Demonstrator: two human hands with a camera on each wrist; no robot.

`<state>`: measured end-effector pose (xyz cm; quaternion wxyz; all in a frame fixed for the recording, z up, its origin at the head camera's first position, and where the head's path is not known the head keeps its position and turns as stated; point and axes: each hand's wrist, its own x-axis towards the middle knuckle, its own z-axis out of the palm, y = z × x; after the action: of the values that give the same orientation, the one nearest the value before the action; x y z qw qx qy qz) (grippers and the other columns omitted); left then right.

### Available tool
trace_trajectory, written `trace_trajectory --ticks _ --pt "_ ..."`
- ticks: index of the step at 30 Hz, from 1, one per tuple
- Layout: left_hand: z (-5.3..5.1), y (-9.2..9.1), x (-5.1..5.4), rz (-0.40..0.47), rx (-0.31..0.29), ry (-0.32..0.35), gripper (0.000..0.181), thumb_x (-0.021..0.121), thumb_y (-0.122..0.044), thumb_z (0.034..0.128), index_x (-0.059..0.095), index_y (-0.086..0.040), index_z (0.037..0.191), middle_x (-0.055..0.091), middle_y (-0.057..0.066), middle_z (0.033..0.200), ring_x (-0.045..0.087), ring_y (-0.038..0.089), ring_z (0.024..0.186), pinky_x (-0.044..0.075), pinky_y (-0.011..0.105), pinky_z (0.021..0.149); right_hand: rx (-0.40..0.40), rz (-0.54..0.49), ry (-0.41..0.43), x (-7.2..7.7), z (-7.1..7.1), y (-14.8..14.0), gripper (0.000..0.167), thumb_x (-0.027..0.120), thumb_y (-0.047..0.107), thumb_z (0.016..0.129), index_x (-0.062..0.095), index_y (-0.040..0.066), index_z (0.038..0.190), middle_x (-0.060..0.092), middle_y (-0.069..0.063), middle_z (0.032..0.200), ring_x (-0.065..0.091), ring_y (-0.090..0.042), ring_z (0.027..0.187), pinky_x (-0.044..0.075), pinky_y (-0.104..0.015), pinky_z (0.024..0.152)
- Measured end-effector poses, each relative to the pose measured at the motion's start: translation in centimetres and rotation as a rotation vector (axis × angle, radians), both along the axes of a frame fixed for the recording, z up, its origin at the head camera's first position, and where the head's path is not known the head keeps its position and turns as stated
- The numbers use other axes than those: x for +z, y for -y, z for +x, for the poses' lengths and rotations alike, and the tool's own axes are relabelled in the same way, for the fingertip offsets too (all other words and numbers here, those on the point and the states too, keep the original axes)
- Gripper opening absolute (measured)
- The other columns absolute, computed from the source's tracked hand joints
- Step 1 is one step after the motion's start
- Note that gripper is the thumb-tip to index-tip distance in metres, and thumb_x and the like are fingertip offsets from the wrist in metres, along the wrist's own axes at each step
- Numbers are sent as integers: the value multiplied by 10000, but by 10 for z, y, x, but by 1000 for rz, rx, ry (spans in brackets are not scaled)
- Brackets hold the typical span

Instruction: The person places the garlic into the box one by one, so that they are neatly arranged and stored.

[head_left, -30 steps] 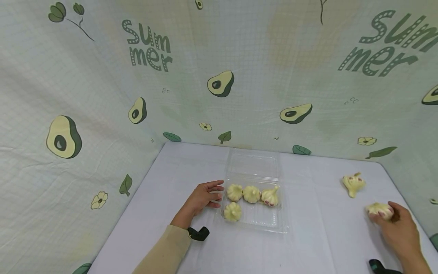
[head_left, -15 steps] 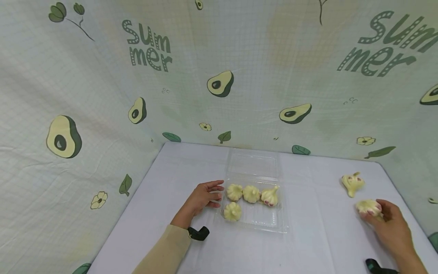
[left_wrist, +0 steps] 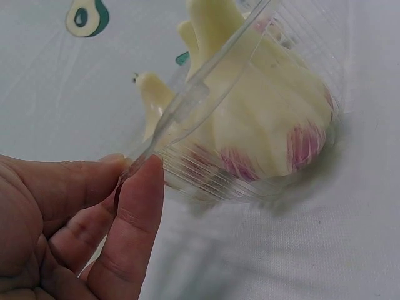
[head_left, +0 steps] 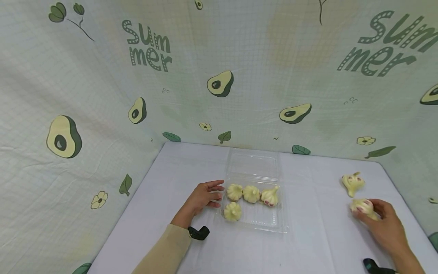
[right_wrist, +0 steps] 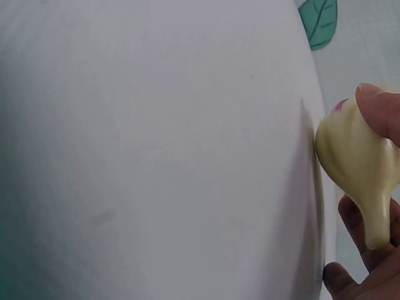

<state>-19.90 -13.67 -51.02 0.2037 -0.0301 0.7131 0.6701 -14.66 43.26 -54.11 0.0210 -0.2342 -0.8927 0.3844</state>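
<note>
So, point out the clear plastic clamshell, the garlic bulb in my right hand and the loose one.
Clear plastic clamshell (head_left: 257, 217): head view, bare base.
Held garlic bulb (right_wrist: 356, 162): right wrist view, rounded body.
Loose garlic bulb (head_left: 353, 183): head view, rounded body.

The left hand (head_left: 202, 198), left of centre, pinches with thumb (left_wrist: 69, 184) and finger (left_wrist: 132, 219), its arm (head_left: 167, 246) slanting from near left. The right hand (head_left: 386, 225), near right, grips with thumb (right_wrist: 382, 117) and curled fingers (head_left: 383, 207).

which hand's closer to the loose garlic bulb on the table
Right. The right hand, gripping another bulb, is just on the near side of the loose bulb; the left hand is far to its left, pinching the container.
</note>
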Motion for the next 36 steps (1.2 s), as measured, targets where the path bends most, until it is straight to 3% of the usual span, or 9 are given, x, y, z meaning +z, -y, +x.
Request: trace_trajectory --ticks 3,8,10,15,17,23,30,33,36 --pt "0 0 0 2 0 -3 546 683 25 991 590 -105 1513 653 162 1382 670 160 900 663 331 714 31 11 -33 0 2 1 945 735 499 972 281 -35 1605 352 -363 1593 357 -504 1435 350 -609 1162" --pt "0 0 -2 6 -1 -1 541 688 20 991 600 -119 1506 653 162 1380 673 163 907 662 330 718 55 51 -81 -1 4 1 864 800 521 919 426 56 1544 479 -249 1489 470 39 1087 371 -200 810" --pt "0 0 -2 9 1 2 542 690 20 990 603 -125 1505 653 162 1380 675 163 908 662 329 720 71 70 -97 -1 3 2 834 799 503 927 448 60 1540 495 -250 1470 467 17 1064 334 -215 778" --pt "1 0 -4 21 -2 -10 544 682 30 991 597 -114 1508 649 171 1372 672 162 899 661 326 717 103 93 -90 2 0 8 864 744 472 975 373 -11 1588 443 -350 1509 435 -504 1293 356 -446 888" --pt "0 1 -4 27 -4 -17 542 676 33 994 592 -109 1511 647 174 1370 669 162 896 660 324 717 101 83 -81 2 -1 9 899 741 471 977 334 -42 1593 424 -375 1519 418 -532 1318 357 -508 943" --pt "1 2 -4 28 -7 -18 540 675 22 999 589 -114 1514 641 175 1381 669 167 904 660 325 728 88 96 -79 3 -2 13 891 776 492 946 394 -57 1534 485 -355 1482 459 -455 1215 348 -333 829" --pt "0 2 -4 31 -6 -10 539 677 20 999 591 -117 1513 644 172 1366 665 163 900 658 319 726 113 126 -134 3 -2 16 796 812 455 929 495 -25 1480 608 -252 1244 414 158 755 390 -160 600" --pt "0 2 -4 33 -6 -10 540 675 23 999 588 -113 1515 646 171 1356 662 161 888 657 317 722 129 135 -144 2 -2 17 782 815 436 930 495 -35 1466 611 -254 1225 434 137 756 397 -153 589" --pt "1 2 -5 33 -6 -13 544 675 25 998 583 -106 1519 650 171 1347 661 160 876 657 319 719 140 138 -97 2 -3 16 813 781 482 947 464 -37 1486 578 -320 1304 585 -121 920 431 -264 688"
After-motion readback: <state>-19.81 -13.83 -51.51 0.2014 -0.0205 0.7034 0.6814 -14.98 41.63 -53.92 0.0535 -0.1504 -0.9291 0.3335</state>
